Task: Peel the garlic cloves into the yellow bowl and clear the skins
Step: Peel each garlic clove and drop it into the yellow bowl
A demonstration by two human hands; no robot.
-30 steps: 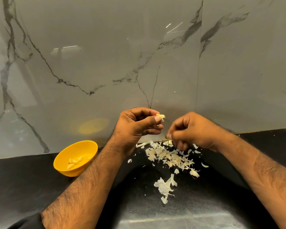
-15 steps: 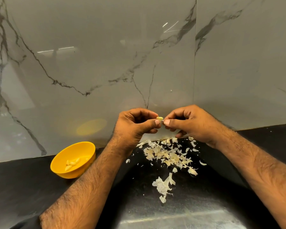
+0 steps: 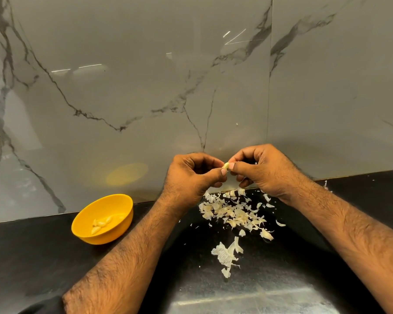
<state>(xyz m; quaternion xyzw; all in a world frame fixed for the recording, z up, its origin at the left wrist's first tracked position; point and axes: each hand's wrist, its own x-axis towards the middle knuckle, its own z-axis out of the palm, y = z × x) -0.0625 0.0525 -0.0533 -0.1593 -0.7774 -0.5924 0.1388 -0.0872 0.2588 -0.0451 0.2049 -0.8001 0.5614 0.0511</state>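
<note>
While both hands pinch one garlic clove (image 3: 225, 165), left hand (image 3: 192, 177) and right hand (image 3: 264, 169) hover above skins (image 3: 234, 214) littering the black desk (image 3: 32, 257) beneath a grey marble wall (image 3: 123, 87).

- Garlic clove (image 3: 225, 165): we record one small, pale yellow clove, pinched between the fingertips of both hands above the skins.
- Yellow bowl (image 3: 86, 219): round, upright on the black desk, left of the hands; we count several peeled cloves (image 3: 101, 223) inside.
- Skins (image 3: 234, 214): papery white scraps scattered on the desk below the hands.
</note>
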